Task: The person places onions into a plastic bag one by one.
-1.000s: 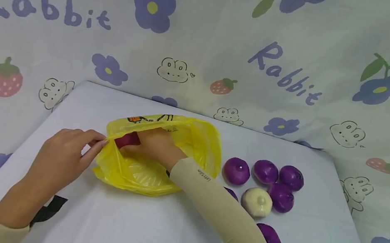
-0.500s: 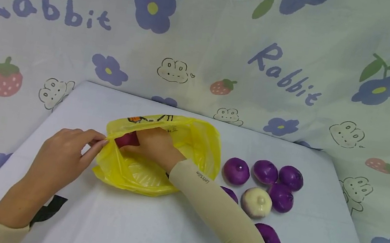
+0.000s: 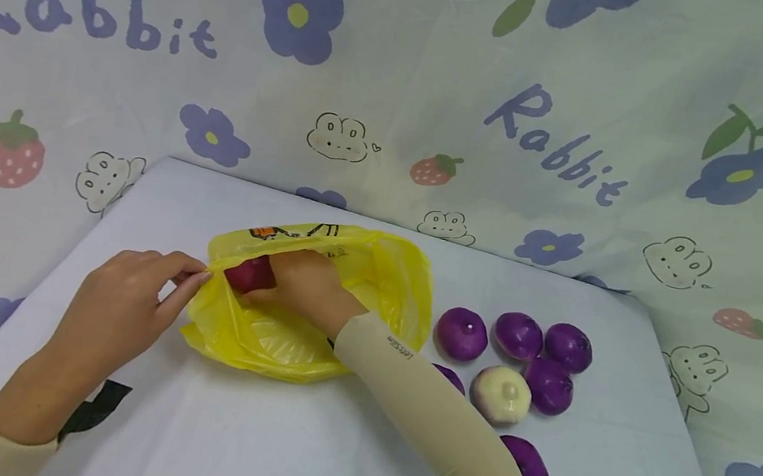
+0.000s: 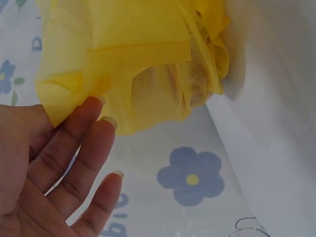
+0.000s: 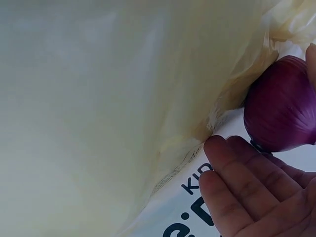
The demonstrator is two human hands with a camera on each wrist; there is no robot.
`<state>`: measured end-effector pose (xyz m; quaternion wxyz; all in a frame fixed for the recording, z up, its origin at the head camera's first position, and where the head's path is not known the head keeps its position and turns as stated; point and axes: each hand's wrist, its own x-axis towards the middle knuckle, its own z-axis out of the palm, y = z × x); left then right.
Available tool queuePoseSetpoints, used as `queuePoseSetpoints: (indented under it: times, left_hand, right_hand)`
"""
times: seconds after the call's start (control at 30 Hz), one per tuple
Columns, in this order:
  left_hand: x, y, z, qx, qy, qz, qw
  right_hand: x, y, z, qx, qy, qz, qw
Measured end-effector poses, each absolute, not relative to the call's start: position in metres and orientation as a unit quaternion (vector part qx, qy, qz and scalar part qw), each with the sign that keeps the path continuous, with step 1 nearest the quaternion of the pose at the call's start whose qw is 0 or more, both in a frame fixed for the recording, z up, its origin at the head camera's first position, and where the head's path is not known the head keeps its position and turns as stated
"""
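Observation:
My left hand [image 3: 120, 306] pinches the left edge of the rim of a yellow plastic bag [image 3: 412, 284] between thumb and forefinger. In the left wrist view, the other fingers [image 4: 94, 163] of that hand stand away from the plastic. Inside the bag's mouth, my right hand [image 3: 308, 285] holds a red onion [image 3: 250, 274]. From the right wrist, the onion [image 5: 281, 106] shows between the thumb at the frame's edge and the fingers [image 5: 242, 182] below it. Part of the right hand is hidden behind the bag's wall in the head view.
Right of the bag lie several purple onions [image 3: 462, 334] and a pale one [image 3: 501, 396] on the white table [image 3: 290, 455]. The right sleeve [image 3: 430, 410] partly covers two of them. A black strip [image 3: 97, 408] lies near the left wrist. A printed cloth [image 3: 391, 75] hangs behind.

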<state>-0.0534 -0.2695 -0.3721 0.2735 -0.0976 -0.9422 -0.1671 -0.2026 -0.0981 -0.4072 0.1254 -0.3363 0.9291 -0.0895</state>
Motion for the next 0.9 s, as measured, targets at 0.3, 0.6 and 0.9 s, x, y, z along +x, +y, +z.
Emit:
queuePoseSetpoints:
  times: [0.3, 0.6, 0.9]
  left_hand:
    - [-0.053, -0.271, -0.373, -0.100, -0.941, -0.166, 0.278]
    - [-0.052, -0.272, -0.374, -0.099, -0.942, -0.172, 0.269]
    - [-0.053, -0.273, -0.376, -0.103, -0.936, -0.164, 0.293]
  right_hand:
    - [-0.204, -0.092, -0.406, -0.349, 0.916, -0.142, 0.137]
    - [-0.192, -0.080, -0.400, -0.414, 0.905, -0.064, 0.070]
    - [-0.178, -0.076, -0.390, -0.412, 0.909, 0.001, 0.067]
